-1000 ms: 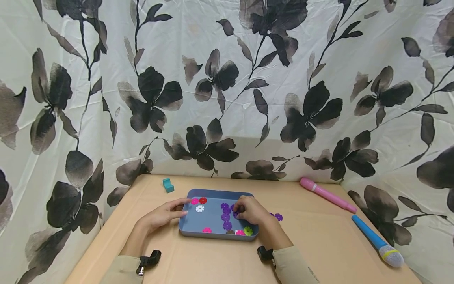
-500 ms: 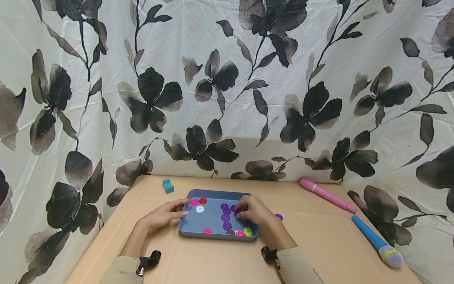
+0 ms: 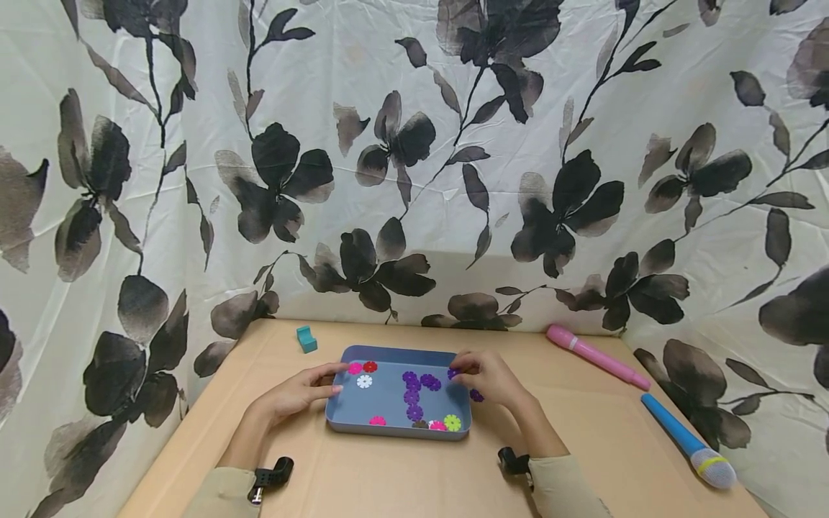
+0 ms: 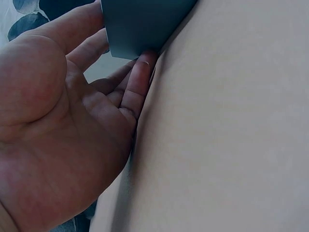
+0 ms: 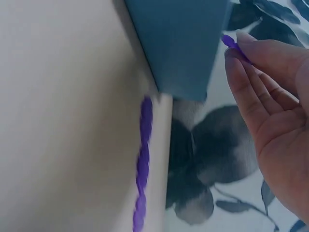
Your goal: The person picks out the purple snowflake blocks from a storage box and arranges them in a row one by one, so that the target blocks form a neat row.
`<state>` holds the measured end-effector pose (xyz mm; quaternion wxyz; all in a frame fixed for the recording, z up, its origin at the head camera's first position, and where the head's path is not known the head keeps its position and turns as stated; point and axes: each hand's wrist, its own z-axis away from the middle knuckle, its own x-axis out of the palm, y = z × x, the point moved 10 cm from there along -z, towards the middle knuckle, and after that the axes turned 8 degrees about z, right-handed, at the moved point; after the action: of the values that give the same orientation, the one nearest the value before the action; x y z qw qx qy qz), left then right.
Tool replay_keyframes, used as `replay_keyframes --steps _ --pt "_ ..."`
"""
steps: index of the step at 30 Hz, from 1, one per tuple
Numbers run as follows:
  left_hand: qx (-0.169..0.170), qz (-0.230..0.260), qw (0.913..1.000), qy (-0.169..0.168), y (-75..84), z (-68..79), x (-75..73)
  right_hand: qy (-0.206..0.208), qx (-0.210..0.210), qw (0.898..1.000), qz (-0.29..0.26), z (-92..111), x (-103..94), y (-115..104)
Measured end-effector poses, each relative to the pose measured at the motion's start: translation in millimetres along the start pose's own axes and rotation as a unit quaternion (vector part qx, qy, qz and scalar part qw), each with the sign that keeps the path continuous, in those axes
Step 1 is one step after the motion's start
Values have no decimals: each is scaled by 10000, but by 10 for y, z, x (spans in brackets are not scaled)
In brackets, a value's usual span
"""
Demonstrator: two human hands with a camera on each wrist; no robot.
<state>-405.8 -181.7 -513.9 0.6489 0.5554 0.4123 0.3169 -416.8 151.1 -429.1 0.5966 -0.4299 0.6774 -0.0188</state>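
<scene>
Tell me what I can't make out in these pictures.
Head: lower edge of the brown flower-shaped piece, hidden by the near wall of the blue-gray tray.
Right wrist: end of the row of purple flower pieces, cut off by the bottom edge.
Right wrist: part of the pinched purple flower piece, covered by fingers of the right hand.
Left wrist: some fingertips of the left hand, hidden behind the tray.

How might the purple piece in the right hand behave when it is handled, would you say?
The purple piece is probably light, being small and thin. It seems fairly stiff, as its visible part shows no droop where the right hand pinches it. Its flat shape suggests that, laid flat, it would sooner slide than roll.
</scene>
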Motion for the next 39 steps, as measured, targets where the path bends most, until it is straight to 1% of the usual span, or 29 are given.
replay_keyframes --steps 4,9,12,15,19,23,27,30,33,37,39 --pt "-33 -17 10000 14 -2 9 -9 200 51 9997 -114 88 -200 122" --pt "-22 16 10000 34 17 12 -16 440 250 9987 -80 191 -464 327" --pt "4 13 10000 21 25 10 -14 463 434 9979 -112 251 -585 430" --pt "20 11 10000 24 30 11 -16 423 563 9974 -141 305 -666 501" --pt "15 30 10000 24 34 10 -17 378 679 9969 -156 363 -726 580" --pt "22 45 10000 9 25 4 -8 264 755 9967 -168 397 -732 644" --pt "83 71 9999 0 13 10 -2 71 718 9973 -167 436 -724 689" --pt "108 95 9999 5 4 12 5 9 682 9976 -154 489 -755 739" --pt "70 115 9999 27 -8 12 11 6 710 9972 -251 545 -795 811" --pt "44 142 9999 52 -11 16 5 -5 830 9954 -477 609 -828 890" --pt "56 138 9999 57 -7 17 0 -7 895 9947 -508 636 -840 919"
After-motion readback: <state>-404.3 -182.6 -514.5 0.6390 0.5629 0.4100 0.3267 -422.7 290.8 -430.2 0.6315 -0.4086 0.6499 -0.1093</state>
